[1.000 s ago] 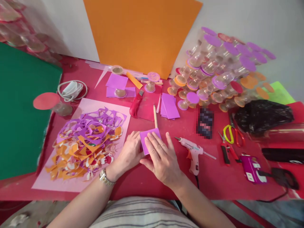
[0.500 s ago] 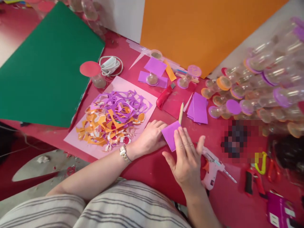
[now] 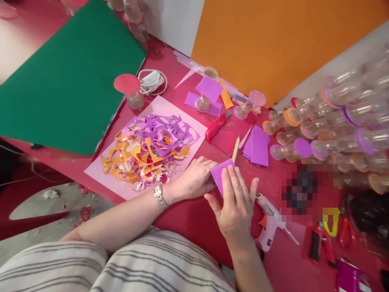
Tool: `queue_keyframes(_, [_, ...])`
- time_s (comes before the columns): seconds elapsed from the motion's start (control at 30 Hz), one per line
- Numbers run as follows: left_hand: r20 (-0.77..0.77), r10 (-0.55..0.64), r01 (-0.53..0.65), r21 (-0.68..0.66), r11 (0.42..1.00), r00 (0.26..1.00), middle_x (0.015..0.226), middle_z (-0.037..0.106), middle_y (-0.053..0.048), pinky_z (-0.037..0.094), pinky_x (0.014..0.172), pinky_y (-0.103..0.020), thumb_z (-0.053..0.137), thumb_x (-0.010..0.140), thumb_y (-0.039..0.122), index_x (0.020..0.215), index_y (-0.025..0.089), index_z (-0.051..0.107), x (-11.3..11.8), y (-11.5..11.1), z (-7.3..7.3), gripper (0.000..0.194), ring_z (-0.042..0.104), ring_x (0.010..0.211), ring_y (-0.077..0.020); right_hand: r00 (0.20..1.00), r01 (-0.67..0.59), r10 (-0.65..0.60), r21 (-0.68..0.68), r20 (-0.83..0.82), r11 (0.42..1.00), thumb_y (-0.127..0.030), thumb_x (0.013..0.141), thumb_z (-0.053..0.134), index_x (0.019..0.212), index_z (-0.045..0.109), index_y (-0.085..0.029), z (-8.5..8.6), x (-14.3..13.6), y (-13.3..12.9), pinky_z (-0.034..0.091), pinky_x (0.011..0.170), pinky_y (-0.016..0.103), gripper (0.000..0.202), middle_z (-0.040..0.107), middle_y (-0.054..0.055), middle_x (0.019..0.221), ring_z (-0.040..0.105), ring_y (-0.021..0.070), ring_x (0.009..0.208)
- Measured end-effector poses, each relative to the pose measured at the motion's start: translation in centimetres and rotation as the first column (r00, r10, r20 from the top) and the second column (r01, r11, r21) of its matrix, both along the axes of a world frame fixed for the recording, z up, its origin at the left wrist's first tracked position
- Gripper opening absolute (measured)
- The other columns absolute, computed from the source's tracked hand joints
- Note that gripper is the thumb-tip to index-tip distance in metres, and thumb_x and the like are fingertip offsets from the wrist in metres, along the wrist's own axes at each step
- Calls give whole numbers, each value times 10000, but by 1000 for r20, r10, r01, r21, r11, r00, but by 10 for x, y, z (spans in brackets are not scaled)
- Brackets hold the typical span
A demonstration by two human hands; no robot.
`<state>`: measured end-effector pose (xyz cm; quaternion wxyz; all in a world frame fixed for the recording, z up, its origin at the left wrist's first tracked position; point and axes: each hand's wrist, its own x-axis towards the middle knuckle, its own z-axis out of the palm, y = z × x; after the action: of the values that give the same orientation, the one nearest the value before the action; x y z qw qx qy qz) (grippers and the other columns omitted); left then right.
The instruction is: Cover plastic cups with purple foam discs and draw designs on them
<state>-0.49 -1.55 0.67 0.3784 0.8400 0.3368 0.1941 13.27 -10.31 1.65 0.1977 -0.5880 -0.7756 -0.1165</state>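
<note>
A small purple square of paper or foam sheet [image 3: 220, 173] lies in front of me on the red table. My left hand [image 3: 198, 177], wearing a watch, has its fingers curled at the square's left edge and appears to grip it there. My right hand [image 3: 235, 202] lies flat across the right part of the square, fingers stretched and thumb apart. A pencil [image 3: 236, 149] sits just beyond the square's top corner. Farther right is a stack of purple rectangles [image 3: 257, 146]. A red utility knife [image 3: 218, 126] lies beyond my left hand.
Purple and orange scraps [image 3: 152, 150] are heaped on a pink sheet [image 3: 97, 172]. A glue gun [image 3: 269, 225] lies right of my right hand, with pliers [image 3: 322, 245] farther right. Clear plastic cup shapes [image 3: 331, 121] are stacked at right. A green board [image 3: 75, 77] stands left.
The view has shifted slightly, so the table's things appear a little displaced. My hands stay at the purple square, the right one still flat on it.
</note>
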Motion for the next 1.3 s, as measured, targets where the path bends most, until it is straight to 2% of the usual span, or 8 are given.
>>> queue_keyframes(0.37, [15, 68, -69, 33, 997, 998, 799, 589, -25, 450, 788, -347, 591, 822, 146, 830, 180, 527, 3, -1, -7, 73, 560, 802, -208, 1000, -29, 29, -44, 1, 999, -553, 961, 399, 1526, 248, -98, 13, -10, 1, 170, 1163, 665, 741, 542, 227, 1407, 532, 353, 1300])
queue_keyframes(0.6, [-12, 75, -74, 74, 995, 997, 811, 586, -25, 449, 775, -337, 551, 829, 129, 858, 175, 533, 7, -2, -18, 56, 546, 770, -193, 999, -45, 45, 0, 1, 999, -511, 958, 452, 1516, 275, -87, 4, -15, 4, 238, 1156, 631, 723, 588, 222, 1358, 573, 331, 1260])
queue_keyframes(0.77, [-16, 62, -61, 63, 996, 998, 824, 587, -30, 456, 793, -353, 538, 792, 118, 832, 184, 526, 7, -1, -21, 78, 557, 805, -210, 999, -36, 36, 0, -31, 999, -493, 968, 435, 1520, 266, -92, -1, -16, 6, 203, 1162, 646, 704, 589, 222, 1357, 565, 335, 1267])
queue_keyframes(0.9, [-26, 74, -73, 60, 996, 997, 864, 602, -45, 460, 813, -376, 555, 767, 118, 864, 179, 536, 5, -1, -16, 117, 565, 835, -228, 997, -49, 49, -1, -57, 999, -506, 968, 420, 1523, 264, -111, 2, -16, 6, 168, 1166, 657, 699, 578, 216, 1372, 549, 333, 1287])
queue_keyframes(1.0, [-2, 95, -94, 82, 992, 996, 839, 595, -41, 460, 827, -382, 616, 796, 187, 846, 178, 537, 2, -1, -10, 94, 566, 832, -230, 989, -65, 70, 43, -128, 997, -451, 973, 450, 1524, 264, -136, 11, -10, 1, 231, 1159, 634, 661, 593, 201, 1358, 547, 315, 1293])
queue_keyframes(1.1, [66, 101, -106, 68, 992, 993, 806, 572, -28, 462, 822, -364, 689, 801, 291, 821, 175, 546, -1, 0, -3, 185, 563, 816, -219, 978, -10, 37, 134, -207, 991, -354, 959, 514, 1497, 330, -151, 20, 4, -8, 322, 1134, 604, 604, 612, 196, 1331, 552, 303, 1290])
queue_keyframes(1.2, [182, 135, -130, -40, 991, 974, 823, 565, -12, 473, 776, -320, 712, 796, 347, 883, 174, 584, -3, 3, 2, 232, 558, 789, -188, 968, 76, -26, 192, -250, 979, -282, 942, 549, 1437, 428, -146, 25, 20, -16, 430, 1080, 547, 527, 634, 197, 1294, 594, 289, 1239])
queue_keyframes(1.3, [258, 146, -116, -126, 985, 955, 844, 561, -2, 483, 766, -307, 686, 821, 371, 950, 181, 615, -5, 4, 6, 240, 557, 773, -167, 961, 126, -75, 181, -265, 975, -250, 924, 579, 1387, 481, -159, 28, 31, -18, 543, 964, 458, 482, 676, 175, 1221, 652, 270, 1140])
